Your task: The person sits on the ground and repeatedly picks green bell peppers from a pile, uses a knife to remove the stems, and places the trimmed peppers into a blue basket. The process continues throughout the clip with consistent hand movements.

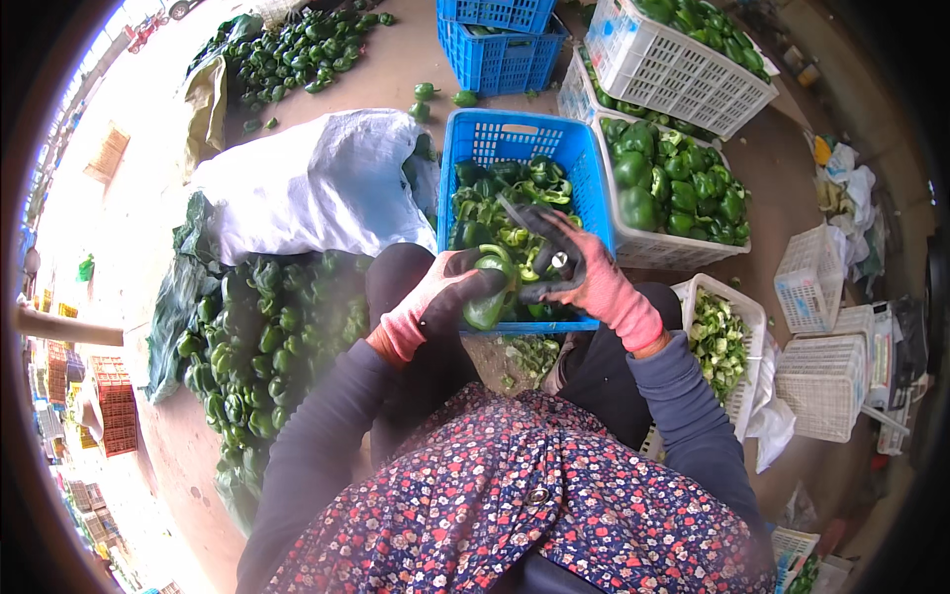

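Observation:
My left hand (432,298), in a pink glove with dark palm and fingers, grips a green bell pepper (486,303) above the near edge of a blue plastic crate (453,185). Part of that pepper is hidden by my fingers. A knife (513,212) is held in my right hand (594,278), gloved the same way. Its blurred blade points away from me and to the left, and the round handle end shows at the palm. The blade is apart from the pepper. Inside the crate lie cut green peppers (545,174), some showing pale insides.
Whole peppers (252,364) are heaped at left beside a white woven sack (312,185). On the right stand a white crate of peppers (631,245) and a white crate of pale green scraps (753,356). Stacked blue crates (505,63) and a tilted white crate (683,74) stand farther off.

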`<state>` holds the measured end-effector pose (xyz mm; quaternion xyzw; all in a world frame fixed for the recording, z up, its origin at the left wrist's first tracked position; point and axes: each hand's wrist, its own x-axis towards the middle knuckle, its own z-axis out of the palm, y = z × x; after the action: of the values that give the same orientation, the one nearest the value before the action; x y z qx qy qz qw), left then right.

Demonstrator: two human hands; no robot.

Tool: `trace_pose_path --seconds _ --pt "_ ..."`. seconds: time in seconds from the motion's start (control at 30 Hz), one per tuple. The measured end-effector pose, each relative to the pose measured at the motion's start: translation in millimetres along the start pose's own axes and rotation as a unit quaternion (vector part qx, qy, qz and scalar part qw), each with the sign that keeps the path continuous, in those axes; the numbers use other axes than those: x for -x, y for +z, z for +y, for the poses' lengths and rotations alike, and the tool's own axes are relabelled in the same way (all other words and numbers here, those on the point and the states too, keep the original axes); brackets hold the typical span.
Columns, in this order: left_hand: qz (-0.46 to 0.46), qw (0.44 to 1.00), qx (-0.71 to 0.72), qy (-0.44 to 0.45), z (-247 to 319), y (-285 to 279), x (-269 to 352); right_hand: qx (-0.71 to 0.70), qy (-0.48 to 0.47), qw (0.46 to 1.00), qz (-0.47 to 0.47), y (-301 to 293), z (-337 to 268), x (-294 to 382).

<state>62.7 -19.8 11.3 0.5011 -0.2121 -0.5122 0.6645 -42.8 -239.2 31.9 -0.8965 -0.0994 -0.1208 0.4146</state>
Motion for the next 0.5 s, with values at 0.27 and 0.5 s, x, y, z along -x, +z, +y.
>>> trace_pose_path --seconds 0.27,0.5 --pt "-0.017 0.998 0.013 0.06 -15.3 14.4 8.6 0.106 0.004 0.994 -0.017 25.7 -36.9 -1.5" --pt "0.146 0.984 0.055 0.083 -14.7 47.3 -6.7 -0.2 0.198 0.922 0.267 45.2 31.3 23.5"
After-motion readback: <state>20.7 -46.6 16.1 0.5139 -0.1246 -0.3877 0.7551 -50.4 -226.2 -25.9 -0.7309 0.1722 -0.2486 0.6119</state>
